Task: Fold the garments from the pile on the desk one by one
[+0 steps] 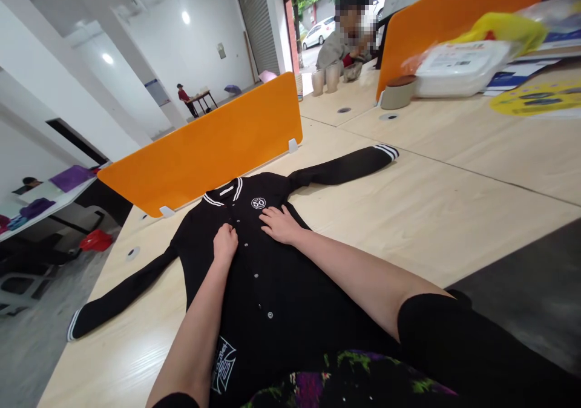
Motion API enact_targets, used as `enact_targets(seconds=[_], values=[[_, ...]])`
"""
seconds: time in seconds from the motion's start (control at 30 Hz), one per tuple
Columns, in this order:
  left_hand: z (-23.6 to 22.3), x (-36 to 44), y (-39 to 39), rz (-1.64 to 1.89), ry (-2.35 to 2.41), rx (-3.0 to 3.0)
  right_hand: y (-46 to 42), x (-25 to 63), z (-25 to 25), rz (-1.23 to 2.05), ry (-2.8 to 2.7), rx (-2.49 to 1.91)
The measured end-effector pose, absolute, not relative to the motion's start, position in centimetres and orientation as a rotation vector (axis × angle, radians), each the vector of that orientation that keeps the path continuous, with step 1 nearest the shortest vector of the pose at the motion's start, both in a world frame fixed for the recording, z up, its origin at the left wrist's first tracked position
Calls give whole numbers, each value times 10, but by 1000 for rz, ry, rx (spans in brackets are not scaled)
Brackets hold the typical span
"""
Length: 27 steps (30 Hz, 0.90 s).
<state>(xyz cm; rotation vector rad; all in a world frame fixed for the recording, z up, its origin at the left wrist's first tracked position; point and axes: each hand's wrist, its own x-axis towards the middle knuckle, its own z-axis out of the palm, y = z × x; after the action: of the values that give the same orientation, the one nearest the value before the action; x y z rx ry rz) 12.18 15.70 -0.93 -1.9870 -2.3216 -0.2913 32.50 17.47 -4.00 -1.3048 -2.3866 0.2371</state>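
A black jacket [290,299] with snap buttons lies front up on the wooden table, both sleeves spread out to the sides. White stripes run round its collar and cuffs, and a round white "50" badge sits on the chest. My left hand [226,243] is closed at the front edge beside the button row, its fingers curled on the cloth; it seems to pinch the jacket there. Just below the badge, my right hand [282,225] rests flat on the chest with fingers spread. The jacket's lower hem is partly hidden by my forearms and patterned clothing.
An orange divider [213,148] stands behind the collar; another orange divider [454,20] is at the right. Near it are a tape roll [399,95], a white plastic box [463,69] and papers. Across the table sits a person [347,39] near cups [332,78].
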Motion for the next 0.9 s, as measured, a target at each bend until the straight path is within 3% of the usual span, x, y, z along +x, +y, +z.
enact_targets(seconds=[0.43,0.63,0.77,0.9], values=[[-39,130,196,-394,-2146,-2135,172,327,-37,266,-2402,-1316],[-30,134,185,-565,-2073,-2054,178,328,-44,286,-2414,-1298],[-28,144,150,-341,-1875,-2262,182,326,-47,314,-2395,-1282],[-35,150,127,-110,-1990,-2329,188,337,-36,331,-2215,-1285]])
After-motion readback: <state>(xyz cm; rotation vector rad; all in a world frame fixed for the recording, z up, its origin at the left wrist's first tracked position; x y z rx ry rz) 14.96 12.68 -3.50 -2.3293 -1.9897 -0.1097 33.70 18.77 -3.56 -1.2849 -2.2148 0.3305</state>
